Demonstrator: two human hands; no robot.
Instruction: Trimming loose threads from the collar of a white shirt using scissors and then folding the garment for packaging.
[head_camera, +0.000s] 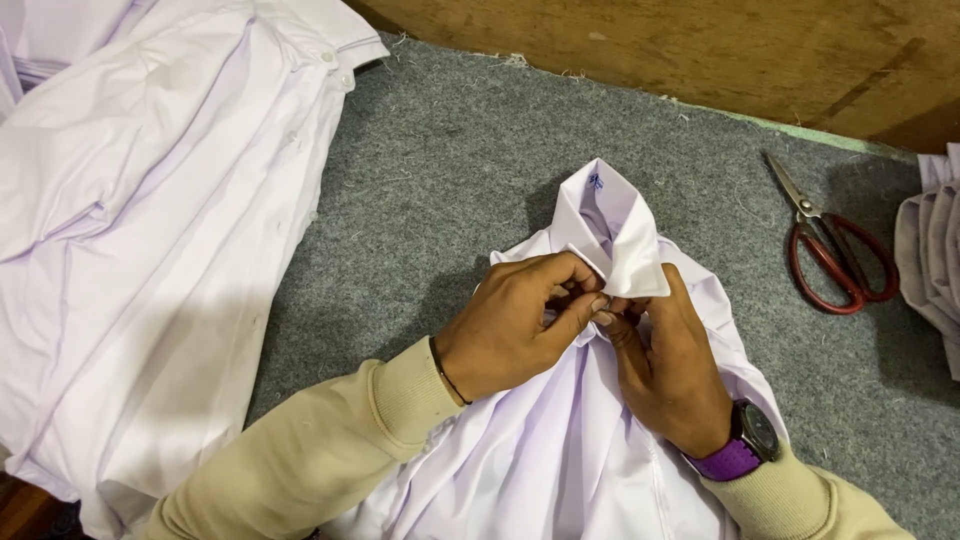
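Shirt (560, 450), pale lilac-white, lies in front of you on a grey felt mat (440, 170), its collar (612, 225) standing up and pointing away from you; every place below is given from this shirt. Far to its left, a pile of similar pale shirts (140, 220) is heaped, covering that side of the mat, with a buttoned front edge showing along its near side. Coming right, your left hand (515, 325), in a beige sleeve with a thin dark band at the wrist, is closed in a pinch on the shirt's cloth just under the collar. Touching it, your right hand (665, 370), wearing a watch with a purple strap (745, 445), also pinches the cloth at the same spot, fingertips of both hands meeting at the collar's front. By the look of it, the collar is already turned up and shaped, while the fastening at the neck seems in progress; the body below remains bunched and unfolded. A small blue mark (596, 182) sits inside the collar at its top; it is too small to make out. Right of the shirt, well apart, lie red-handled scissors (835, 245), blades closed. Further right, at the frame edge, is a stack of folded pale cloth (935, 250). Beyond the mat runs a brown wooden board (700, 50).
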